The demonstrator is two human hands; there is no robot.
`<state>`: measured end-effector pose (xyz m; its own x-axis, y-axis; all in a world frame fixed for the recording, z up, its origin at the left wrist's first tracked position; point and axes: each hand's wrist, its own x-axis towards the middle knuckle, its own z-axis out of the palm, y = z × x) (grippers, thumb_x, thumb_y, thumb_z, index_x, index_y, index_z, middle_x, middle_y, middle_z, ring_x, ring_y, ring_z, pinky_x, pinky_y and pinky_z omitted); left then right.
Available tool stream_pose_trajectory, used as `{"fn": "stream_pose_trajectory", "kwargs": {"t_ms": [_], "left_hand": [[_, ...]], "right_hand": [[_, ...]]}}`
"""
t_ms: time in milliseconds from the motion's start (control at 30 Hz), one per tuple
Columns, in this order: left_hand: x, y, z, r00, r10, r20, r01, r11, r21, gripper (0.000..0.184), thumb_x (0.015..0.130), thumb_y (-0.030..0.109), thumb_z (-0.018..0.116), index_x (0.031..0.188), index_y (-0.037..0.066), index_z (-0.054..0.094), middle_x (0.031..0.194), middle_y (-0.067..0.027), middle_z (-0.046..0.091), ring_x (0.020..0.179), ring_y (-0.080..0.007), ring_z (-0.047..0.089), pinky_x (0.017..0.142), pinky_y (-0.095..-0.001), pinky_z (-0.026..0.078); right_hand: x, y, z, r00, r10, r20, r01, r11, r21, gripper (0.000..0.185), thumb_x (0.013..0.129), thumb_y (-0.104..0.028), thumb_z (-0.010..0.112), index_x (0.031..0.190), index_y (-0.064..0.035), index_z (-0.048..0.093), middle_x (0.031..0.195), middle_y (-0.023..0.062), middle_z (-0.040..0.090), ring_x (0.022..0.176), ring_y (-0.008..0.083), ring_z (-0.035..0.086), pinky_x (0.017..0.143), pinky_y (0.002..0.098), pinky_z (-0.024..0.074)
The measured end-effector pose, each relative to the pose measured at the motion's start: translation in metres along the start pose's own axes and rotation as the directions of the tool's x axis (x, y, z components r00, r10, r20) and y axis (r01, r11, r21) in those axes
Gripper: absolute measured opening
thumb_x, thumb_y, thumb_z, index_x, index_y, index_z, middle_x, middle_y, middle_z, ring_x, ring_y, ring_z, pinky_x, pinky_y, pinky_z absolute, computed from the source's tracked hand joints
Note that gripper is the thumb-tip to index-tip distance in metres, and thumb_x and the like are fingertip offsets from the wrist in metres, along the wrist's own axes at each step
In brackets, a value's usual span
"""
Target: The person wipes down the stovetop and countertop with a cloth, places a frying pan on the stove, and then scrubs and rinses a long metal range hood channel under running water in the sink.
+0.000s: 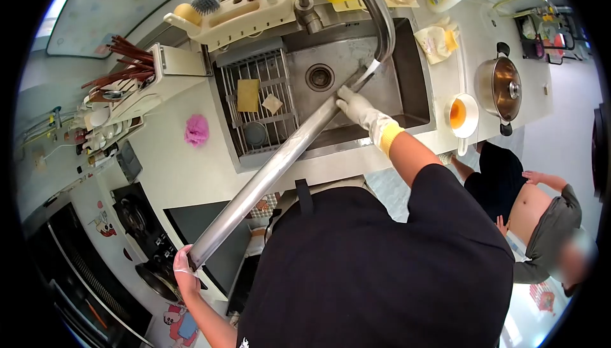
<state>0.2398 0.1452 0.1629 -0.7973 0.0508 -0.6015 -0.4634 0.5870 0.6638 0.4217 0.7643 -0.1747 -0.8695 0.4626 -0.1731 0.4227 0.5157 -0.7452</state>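
A long metal bar [267, 179] runs slantwise from the lower left up over the sink [417, 87]. My left hand [186, 271] is closed around its lower end, with something thin and pale at the wrist. In a white glove with a yellow cuff, my right hand [358, 109] grips the bar near its upper end, over the basin. The curved faucet [382, 23] has its white-tipped spout close to that end. Left of the drain, a metal rack [273, 68] holds a yellow sponge [248, 95], a small pale pad [272, 103] and a round grey item.
A pink mesh scrubber [196, 130] lies on the left counter, near a chopstick holder [181, 60]. Right of the sink are a white pan [470, 116] and a lidded pot [496, 90]. Another person [531, 211] is at the lower right.
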Motion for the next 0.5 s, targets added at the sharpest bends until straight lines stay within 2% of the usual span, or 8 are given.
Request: {"fn": "stream_pose_trajectory", "kwargs": {"t_ms": [100,133,200,233,267,333,367,500], "left_hand": [[-0.002,0.009,0.005,1.000,0.003,0.016,-0.003,1.000,-0.025,0.033,0.106,0.030,0.052,0.116,0.003,0.068,0.112,-0.0052,0.066,0.104,-0.0178,0.061,0.094,-0.0326,0.049],[-0.005,0.011,0.003,1.000,0.017,-0.012,-0.018,0.999,-0.042,0.033,0.106,0.030,0.052,0.116,0.003,0.068,0.112,-0.0052,0.066,0.104,-0.0178,0.061,0.094,-0.0326,0.049],[-0.002,0.017,0.013,0.999,0.021,0.025,-0.021,1.000,-0.020,0.033,0.107,0.028,0.053,0.118,0.001,0.068,0.113,-0.0064,0.067,0.106,-0.0177,0.061,0.096,-0.0322,0.048],[-0.006,0.027,0.021,0.998,0.050,0.027,-0.050,0.999,-0.005,0.033,0.107,0.027,0.053,0.118,0.000,0.068,0.113,-0.0068,0.069,0.107,-0.0172,0.061,0.098,-0.0328,0.047],[-0.006,0.027,0.022,0.996,0.082,0.031,-0.082,0.997,0.011,0.033,0.107,0.027,0.053,0.118,0.000,0.068,0.112,-0.0058,0.069,0.106,-0.0164,0.061,0.097,-0.0318,0.046],[-0.008,0.030,0.026,0.992,0.117,0.051,-0.121,0.991,0.062,0.031,0.108,0.025,0.051,0.118,0.001,0.068,0.112,-0.0042,0.069,0.103,-0.0141,0.061,0.094,-0.0288,0.046],[-0.009,0.032,0.030,0.992,0.120,0.046,-0.122,0.991,0.056,0.031,0.108,0.025,0.051,0.118,0.001,0.068,0.112,-0.0042,0.069,0.103,-0.0141,0.061,0.094,-0.0288,0.046],[-0.014,0.036,0.048,0.996,0.065,0.059,-0.066,0.998,0.023,0.029,0.109,0.021,0.048,0.118,0.003,0.069,0.111,-0.0027,0.068,0.099,-0.0110,0.059,0.090,-0.0259,0.046]], "right_hand": [[-0.013,-0.004,0.010,0.991,0.079,-0.106,-0.086,0.994,-0.066,0.043,0.095,-0.021,0.061,0.134,-0.0034,0.059,0.137,0.0219,0.060,0.133,0.0365,0.052,0.115,0.0417,0.0388],[-0.004,-0.021,0.008,0.993,0.044,-0.106,-0.050,0.997,-0.063,0.043,0.095,-0.021,0.061,0.134,-0.0034,0.059,0.137,0.0219,0.060,0.133,0.0365,0.052,0.115,0.0417,0.0388],[-0.007,-0.042,-0.011,0.947,0.238,-0.216,-0.269,0.955,-0.123,0.042,0.094,-0.022,0.062,0.133,-0.0056,0.062,0.131,0.0210,0.064,0.126,0.0352,0.059,0.109,0.0436,0.0445],[0.001,-0.106,-0.041,0.952,0.261,-0.162,-0.285,0.947,-0.150,0.043,0.093,-0.024,0.064,0.132,-0.0080,0.063,0.123,0.0206,0.068,0.115,0.0358,0.065,0.100,0.0455,0.0499],[0.005,-0.123,-0.042,0.965,0.152,-0.212,-0.179,0.977,-0.115,0.043,0.093,-0.027,0.065,0.132,-0.0090,0.063,0.117,0.0198,0.070,0.107,0.0373,0.067,0.094,0.0465,0.0525],[0.028,-0.147,-0.031,0.976,0.124,-0.178,-0.122,0.992,0.025,0.043,0.094,-0.028,0.065,0.133,-0.0076,0.062,0.117,0.0210,0.070,0.109,0.0386,0.066,0.095,0.0460,0.0521],[0.046,-0.160,-0.029,0.983,0.171,-0.061,-0.166,0.983,0.073,0.055,0.094,-0.029,0.066,0.141,-0.0035,0.055,0.124,0.0248,0.066,0.114,0.0408,0.064,0.098,0.0459,0.0504],[0.123,-0.150,0.012,0.994,0.081,-0.067,-0.071,0.988,0.134,0.065,0.093,-0.025,0.066,0.148,0.0022,0.044,0.135,0.0285,0.059,0.122,0.0418,0.060,0.104,0.0457,0.0477]]}}
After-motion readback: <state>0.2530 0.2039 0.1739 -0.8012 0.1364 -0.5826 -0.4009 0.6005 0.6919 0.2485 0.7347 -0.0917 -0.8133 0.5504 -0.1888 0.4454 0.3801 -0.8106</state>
